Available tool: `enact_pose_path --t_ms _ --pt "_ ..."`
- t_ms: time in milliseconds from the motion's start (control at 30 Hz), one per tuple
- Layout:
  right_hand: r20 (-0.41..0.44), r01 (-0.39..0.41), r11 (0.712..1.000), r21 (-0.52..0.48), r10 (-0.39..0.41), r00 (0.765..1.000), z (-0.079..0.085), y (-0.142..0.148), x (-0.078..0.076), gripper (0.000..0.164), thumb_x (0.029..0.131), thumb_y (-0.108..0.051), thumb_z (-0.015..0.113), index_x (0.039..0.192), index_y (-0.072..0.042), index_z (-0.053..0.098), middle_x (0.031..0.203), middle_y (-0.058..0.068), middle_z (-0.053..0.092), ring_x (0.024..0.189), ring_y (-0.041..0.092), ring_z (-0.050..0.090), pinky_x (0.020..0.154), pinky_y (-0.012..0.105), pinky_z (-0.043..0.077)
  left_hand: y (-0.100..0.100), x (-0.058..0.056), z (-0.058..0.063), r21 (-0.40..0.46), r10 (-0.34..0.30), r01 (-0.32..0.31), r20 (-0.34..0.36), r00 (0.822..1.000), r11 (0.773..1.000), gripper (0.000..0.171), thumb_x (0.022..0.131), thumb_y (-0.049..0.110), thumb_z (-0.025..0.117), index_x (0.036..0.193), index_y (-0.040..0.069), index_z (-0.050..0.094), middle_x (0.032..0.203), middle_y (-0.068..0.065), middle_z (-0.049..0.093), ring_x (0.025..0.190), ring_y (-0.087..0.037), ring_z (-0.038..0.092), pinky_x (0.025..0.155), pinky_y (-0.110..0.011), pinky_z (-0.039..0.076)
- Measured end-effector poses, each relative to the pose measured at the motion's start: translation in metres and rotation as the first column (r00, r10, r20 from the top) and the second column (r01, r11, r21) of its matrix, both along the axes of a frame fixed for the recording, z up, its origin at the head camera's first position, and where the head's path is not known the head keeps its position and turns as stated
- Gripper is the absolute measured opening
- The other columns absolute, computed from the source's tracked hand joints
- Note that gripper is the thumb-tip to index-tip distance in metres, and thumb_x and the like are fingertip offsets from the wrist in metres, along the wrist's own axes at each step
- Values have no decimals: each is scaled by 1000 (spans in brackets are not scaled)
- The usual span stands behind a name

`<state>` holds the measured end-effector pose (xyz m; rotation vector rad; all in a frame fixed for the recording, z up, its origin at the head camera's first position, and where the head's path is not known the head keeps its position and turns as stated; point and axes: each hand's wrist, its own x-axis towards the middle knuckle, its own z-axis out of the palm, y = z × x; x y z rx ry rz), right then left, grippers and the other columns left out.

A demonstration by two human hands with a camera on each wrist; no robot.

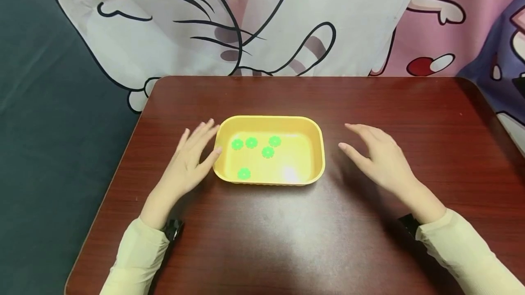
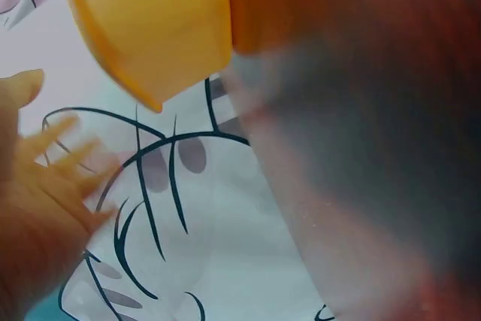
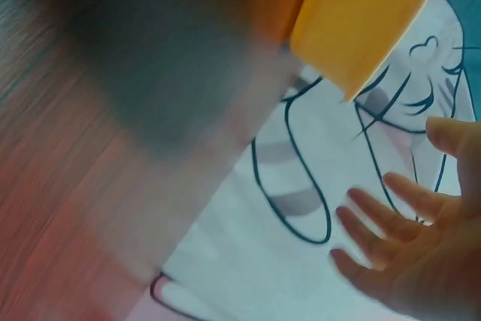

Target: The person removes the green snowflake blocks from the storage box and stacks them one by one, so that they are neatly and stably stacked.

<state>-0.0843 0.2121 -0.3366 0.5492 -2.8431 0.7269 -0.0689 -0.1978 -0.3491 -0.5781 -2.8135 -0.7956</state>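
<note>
A shallow yellow tray (image 1: 303, 149) with rounded corners sits near the middle of the table. Several small green scalloped discs (image 1: 268, 152) lie on its floor, mostly towards the left. Beside the tray's left end is my left hand (image 1: 189, 163), its fingers extended and thumb tip right at the rim. My right hand (image 1: 379, 160) hovers to the right of the tray, apart from it, fingers stretched and nothing held. Both wrist views show the tray's outer wall (image 2: 150, 28) and spread fingers, while the discs are hidden there.
The tray stands on a dark reddish wooden table (image 1: 262, 231). Behind the table's far edge hangs a white and pink cartoon-print cloth (image 1: 352, 7). Dark green floor or fabric (image 1: 53, 158) lies to the left.
</note>
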Motion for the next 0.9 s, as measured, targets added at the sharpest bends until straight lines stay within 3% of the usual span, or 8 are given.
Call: enact_pose_path --t_ms 133,267,400,500,600,767,900 --pt "-54 -180 982 -55 177 983 -4 -18 -8 47 82 -23 72 125 -8 57 120 8 61 113 28 53 95 48 39 7 13 -7 99 -167 180 -122 978 979 34 86 15 66 120 7 61 119 -7 62 114 -25 53 106 -39 33" --pt "-137 -319 946 -60 309 941 -8 -36 -14 43 79 -16 74 119 -7 61 112 7 64 105 26 57 89 46 42 15 22 -15 138 -255 278 -165 953 951 26 79 12 74 105 11 68 98 -2 68 96 -17 59 86 -32 45" --pt "-130 -376 925 -57 367 921 -10 -53 -21 39 81 -17 72 118 -9 62 103 2 65 92 20 56 84 41 42 20 24 -21 148 -287 309 -157 945 939 18 78 13 75 95 10 70 91 1 67 89 -13 59 78 -27 45" --pt "-68 -400 916 -33 397 915 -10 -64 -28 37 86 -23 68 120 -11 61 107 0 64 96 19 57 86 41 41 21 24 -21 164 -297 316 -130 946 935 11 79 13 75 88 11 69 87 4 65 86 -10 58 76 -21 45" --pt "-13 -410 912 -5 410 912 -11 -75 -34 36 89 -29 64 121 -13 61 116 1 63 110 20 56 94 42 41 21 25 -19 188 -306 317 -85 948 930 7 80 12 74 84 13 68 84 8 62 81 -6 56 71 -17 45" --pt "9 -433 901 -6 433 901 -13 -95 -45 29 91 -29 62 114 -13 65 104 -1 68 92 13 62 79 34 49 21 25 -15 206 -317 312 -8 948 928 6 82 11 72 83 13 67 81 9 62 74 -2 54 64 -20 48" --pt "17 -480 877 -9 480 877 -16 -110 -54 23 89 -22 63 108 -11 68 98 -1 69 79 10 62 70 28 49 21 26 -13 208 -313 298 40 949 931 5 82 11 71 82 14 68 79 9 62 72 -2 54 62 -22 49"
